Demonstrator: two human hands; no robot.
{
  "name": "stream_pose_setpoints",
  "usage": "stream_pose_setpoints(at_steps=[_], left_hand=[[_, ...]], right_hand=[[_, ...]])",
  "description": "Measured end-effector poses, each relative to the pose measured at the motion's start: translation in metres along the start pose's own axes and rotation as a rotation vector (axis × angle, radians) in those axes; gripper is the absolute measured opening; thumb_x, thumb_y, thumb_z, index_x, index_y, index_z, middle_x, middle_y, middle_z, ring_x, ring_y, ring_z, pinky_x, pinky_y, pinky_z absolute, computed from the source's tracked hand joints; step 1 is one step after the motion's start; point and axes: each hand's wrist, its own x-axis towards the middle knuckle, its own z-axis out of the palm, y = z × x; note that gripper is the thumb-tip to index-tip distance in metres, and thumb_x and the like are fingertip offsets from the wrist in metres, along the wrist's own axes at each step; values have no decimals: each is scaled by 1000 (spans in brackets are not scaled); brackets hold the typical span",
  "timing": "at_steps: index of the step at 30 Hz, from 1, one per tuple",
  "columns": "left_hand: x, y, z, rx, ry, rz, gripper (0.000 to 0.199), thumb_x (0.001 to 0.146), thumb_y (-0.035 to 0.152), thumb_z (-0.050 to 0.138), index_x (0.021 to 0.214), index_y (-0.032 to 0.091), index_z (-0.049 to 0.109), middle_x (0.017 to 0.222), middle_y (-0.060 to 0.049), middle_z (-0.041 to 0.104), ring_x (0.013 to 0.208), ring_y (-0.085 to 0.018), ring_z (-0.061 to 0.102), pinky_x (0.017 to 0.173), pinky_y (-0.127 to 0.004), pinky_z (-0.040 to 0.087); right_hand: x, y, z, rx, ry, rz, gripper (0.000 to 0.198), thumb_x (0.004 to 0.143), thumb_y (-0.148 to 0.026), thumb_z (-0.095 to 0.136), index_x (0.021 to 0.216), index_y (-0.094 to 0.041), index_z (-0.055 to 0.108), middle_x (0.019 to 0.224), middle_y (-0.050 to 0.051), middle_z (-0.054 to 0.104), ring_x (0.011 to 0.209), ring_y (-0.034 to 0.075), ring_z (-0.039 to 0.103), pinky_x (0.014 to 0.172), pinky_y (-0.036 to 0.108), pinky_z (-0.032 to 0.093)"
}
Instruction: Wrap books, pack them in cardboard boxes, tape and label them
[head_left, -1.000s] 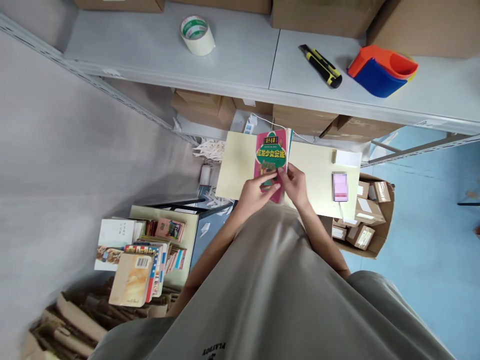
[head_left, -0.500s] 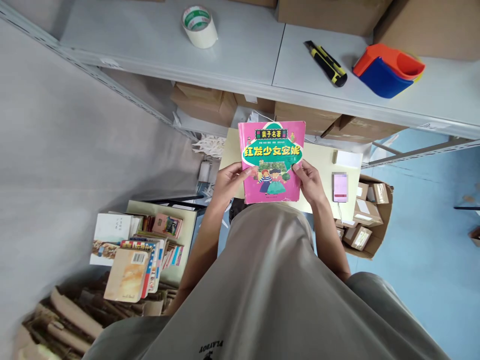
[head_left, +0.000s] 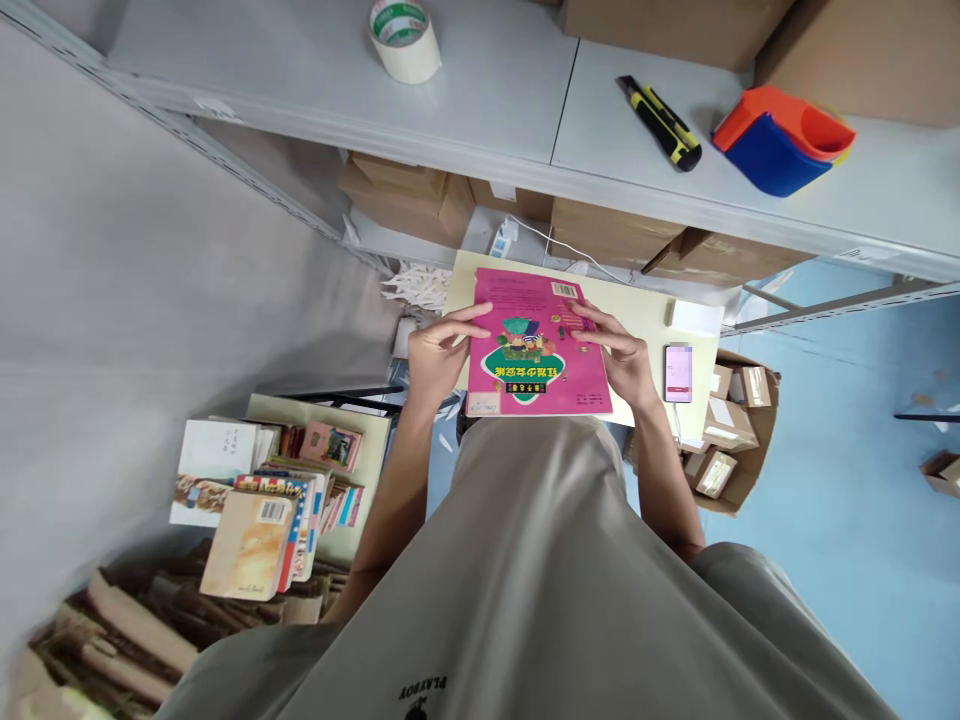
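Note:
A pink picture book (head_left: 525,350) is held in front of me above a pale tabletop. Its back cover faces up, with the printing upside down to me, a barcode at the top right and a white label at the lower left. At the left edge my left hand (head_left: 444,345) grips it, fingers lying over the cover. My right hand (head_left: 621,352) holds the opposite edge, its fingers also across the cover. The undersides of both grips are hidden.
The small table (head_left: 652,310) carries a phone (head_left: 679,374) and a white box (head_left: 696,318). A tape roll (head_left: 406,45), utility knife (head_left: 664,125) and tape dispenser (head_left: 780,140) lie on the shelf (head_left: 480,110). Stacked books (head_left: 247,545) stand left; a carton of boxes (head_left: 765,440) stands right.
The book has been turned over from its front cover to its back cover and lowered slightly. Both hands have shifted their grip, fingers now over the back cover.

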Motion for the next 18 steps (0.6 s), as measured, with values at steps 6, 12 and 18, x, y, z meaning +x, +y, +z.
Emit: stream_pose_setpoints(at_steps=[6, 12, 18], left_hand=[[-1, -4, -1, -68, 66, -97, 60, 81, 64, 102, 73, 24, 57, 114, -14, 92, 120, -35, 87, 100, -47, 70], [-2, -10, -14, -28, 55, -166, 33, 80, 51, 101, 90, 21, 90, 92, -6, 89, 72, -18, 74, 64, -29, 58], [-3, -13, -24, -116, -110, -241, 56, 79, 59, 103, 121, 24, 96, 119, -10, 92, 103, -27, 84, 84, -33, 68]], right_hand=[[-4, -3, -3, -30, -8, 38, 53, 97, -80, 88, 135, -43, 89, 155, 4, 82, 155, 37, 71, 140, 64, 50], [-7, 3, 5, 5, 197, 91, 65, 99, -75, 89, 148, -37, 70, 104, 3, 84, 95, 27, 82, 96, 47, 70], [-5, -5, 4, 30, 155, 129, 51, 102, -78, 82, 128, -34, 82, 92, 0, 81, 81, 21, 76, 80, 40, 67]])
